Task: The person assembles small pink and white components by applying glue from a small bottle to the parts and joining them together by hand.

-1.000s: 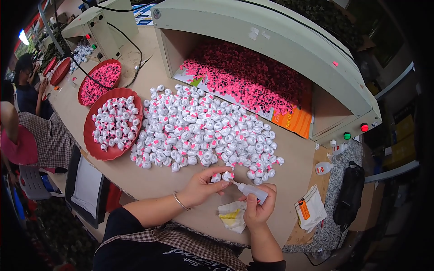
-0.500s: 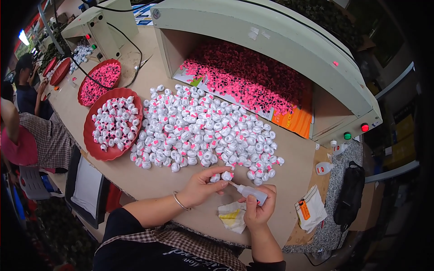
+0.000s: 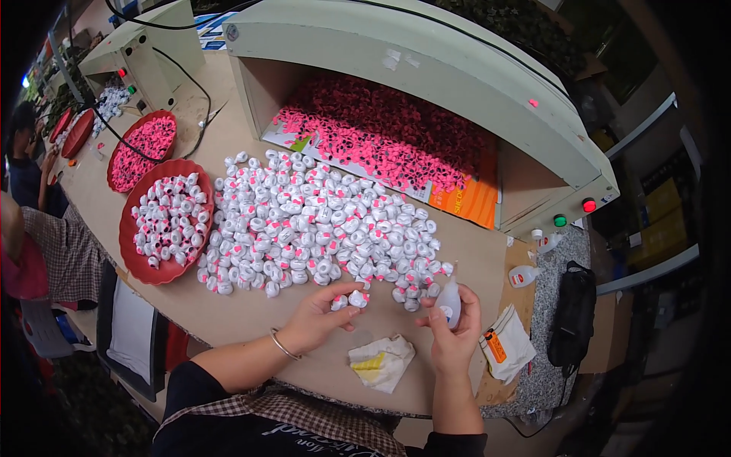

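My left hand (image 3: 316,318) is closed around a few small white rounded pieces (image 3: 358,298) with pink patches, pinched at the fingertips. My right hand (image 3: 455,335) grips a translucent squeeze bottle (image 3: 449,302), its thin nozzle pointing up, apart from the left hand. Just beyond both hands spreads a large heap of similar white pieces (image 3: 304,221). A crumpled white cloth (image 3: 384,364) with a yellow patch lies on the table between my forearms.
Left of the heap stands a red scalloped bowl (image 3: 137,263) of white pieces; a second red bowl (image 3: 112,177) holds pink bits. Pink and black bits (image 3: 381,145) fill a pale green box-like machine (image 3: 426,68). On the right are a small bottle (image 3: 522,276), an orange-marked cloth (image 3: 514,350) and a black pouch (image 3: 572,320).
The bottle's nozzle has left the white piece in my left hand. My right hand has moved away and turned the bottle upward. The whole view has shifted, moving the scene left.
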Available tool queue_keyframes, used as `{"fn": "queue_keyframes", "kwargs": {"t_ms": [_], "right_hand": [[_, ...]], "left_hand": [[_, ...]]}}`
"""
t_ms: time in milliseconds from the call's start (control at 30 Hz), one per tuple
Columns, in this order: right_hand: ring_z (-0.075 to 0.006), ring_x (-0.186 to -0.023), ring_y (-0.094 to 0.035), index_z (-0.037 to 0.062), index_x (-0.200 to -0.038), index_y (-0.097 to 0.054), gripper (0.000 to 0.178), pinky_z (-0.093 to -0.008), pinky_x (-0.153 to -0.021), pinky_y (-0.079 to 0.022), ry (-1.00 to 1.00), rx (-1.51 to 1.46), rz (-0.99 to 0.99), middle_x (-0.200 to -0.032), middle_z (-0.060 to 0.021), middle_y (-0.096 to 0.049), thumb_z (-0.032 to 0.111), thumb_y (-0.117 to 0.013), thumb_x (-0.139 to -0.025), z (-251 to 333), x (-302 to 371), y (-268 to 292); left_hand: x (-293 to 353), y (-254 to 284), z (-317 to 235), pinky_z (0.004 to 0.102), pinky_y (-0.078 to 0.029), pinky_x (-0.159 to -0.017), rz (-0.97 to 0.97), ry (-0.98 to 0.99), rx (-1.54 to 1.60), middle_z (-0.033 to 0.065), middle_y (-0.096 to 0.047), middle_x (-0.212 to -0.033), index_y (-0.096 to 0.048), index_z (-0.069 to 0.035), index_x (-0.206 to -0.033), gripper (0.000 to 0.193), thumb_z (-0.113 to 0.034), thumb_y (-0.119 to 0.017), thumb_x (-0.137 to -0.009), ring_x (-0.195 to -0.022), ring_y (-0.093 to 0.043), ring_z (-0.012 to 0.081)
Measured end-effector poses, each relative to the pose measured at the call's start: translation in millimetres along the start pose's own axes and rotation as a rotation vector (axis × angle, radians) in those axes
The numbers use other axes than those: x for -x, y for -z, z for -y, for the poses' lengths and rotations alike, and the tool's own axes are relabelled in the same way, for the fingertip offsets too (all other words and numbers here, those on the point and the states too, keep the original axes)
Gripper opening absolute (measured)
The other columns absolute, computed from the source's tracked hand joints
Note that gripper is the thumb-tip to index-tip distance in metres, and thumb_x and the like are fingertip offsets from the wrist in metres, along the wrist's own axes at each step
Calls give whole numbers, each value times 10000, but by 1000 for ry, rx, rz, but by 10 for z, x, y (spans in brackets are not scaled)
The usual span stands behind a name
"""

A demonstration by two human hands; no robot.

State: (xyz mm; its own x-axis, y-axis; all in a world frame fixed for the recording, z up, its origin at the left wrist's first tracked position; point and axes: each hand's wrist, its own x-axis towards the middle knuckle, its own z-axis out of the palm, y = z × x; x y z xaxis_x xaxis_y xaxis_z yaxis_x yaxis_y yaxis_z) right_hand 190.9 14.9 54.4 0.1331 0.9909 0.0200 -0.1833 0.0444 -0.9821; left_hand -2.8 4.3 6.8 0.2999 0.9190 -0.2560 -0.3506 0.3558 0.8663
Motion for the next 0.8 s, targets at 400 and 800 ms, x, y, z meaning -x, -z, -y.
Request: {"fn": "queue_keyframes", "kwargs": {"t_ms": [400, 800], "right_hand": [[-289, -818, -537, 26, -890, -538, 210, -359, -685, -450, 292, 1205, 100, -902, -119, -515, 11, -534, -680, -404, -1801, 74], [-101, -540, -516, 15, -895, -559, 139, -246, -488, -424, 319, 961, -6, -686, -54, -562, 78, -559, -771, -267, -1460, 330]], "left_hand": [[-18, 46, 52, 245, -456, -642, 15, 49, 69, 44, -484, -1047, -402, -62, -1178, 385, -94, -520, -813, -919, -520, 135], [-11, 14, 15, 244, -477, -688, 107, -100, -35, 38, -482, -1063, -436, -68, -1142, 334, -44, -503, -816, -925, -505, 106]]}}
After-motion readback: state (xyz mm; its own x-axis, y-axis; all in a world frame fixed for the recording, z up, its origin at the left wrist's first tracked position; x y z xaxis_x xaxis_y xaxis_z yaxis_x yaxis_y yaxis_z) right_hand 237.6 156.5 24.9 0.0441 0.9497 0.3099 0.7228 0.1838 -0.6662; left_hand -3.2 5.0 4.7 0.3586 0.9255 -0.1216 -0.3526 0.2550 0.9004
